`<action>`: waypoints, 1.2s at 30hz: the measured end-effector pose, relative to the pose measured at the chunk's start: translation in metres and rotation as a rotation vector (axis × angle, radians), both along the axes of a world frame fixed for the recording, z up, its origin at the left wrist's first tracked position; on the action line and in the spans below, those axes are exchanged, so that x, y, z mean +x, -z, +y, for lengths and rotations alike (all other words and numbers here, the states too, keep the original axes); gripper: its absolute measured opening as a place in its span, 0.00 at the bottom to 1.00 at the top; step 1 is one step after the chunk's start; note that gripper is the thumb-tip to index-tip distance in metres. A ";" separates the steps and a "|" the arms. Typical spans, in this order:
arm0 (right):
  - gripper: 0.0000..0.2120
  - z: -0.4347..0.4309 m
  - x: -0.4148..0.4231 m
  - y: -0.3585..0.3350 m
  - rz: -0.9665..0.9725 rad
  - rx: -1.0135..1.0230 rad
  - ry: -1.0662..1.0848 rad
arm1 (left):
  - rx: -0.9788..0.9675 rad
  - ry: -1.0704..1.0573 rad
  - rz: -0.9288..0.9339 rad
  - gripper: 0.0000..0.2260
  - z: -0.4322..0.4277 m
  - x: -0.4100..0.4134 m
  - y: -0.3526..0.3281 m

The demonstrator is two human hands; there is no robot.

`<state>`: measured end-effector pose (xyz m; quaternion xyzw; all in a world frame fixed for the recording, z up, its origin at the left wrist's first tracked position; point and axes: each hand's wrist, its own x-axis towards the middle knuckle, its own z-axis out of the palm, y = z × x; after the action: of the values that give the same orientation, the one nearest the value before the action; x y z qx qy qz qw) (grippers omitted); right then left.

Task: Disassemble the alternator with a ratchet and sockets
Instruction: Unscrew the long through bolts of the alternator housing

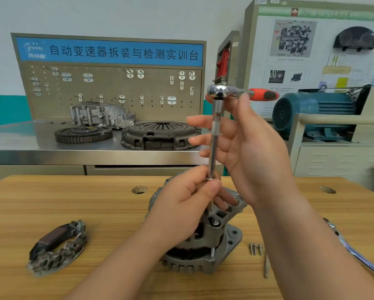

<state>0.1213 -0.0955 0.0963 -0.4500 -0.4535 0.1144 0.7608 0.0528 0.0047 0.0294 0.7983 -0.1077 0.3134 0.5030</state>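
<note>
This looks like the housing-bolt step. The alternator (216, 241) stands mid-tabletop (95, 202). The left hand (181, 206) pinches the extension (214, 144) low down. The right hand (246, 148), fingers (196, 122) straight, steadies it under the ratchet (220, 92). The next move likely needs square seating, then a handle grip.

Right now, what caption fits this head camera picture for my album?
Left hand pinches the ratchet extension above the alternator, right hand open alongside.
</note>
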 end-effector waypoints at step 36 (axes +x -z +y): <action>0.14 -0.039 -0.004 0.065 -0.752 -0.767 0.542 | -0.065 -0.035 -0.045 0.12 0.013 -0.003 0.004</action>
<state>0.1169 -0.1347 0.0312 -0.8016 -0.4869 -0.0950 0.3336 0.0496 0.0173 0.0252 0.7759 -0.0948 0.3433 0.5207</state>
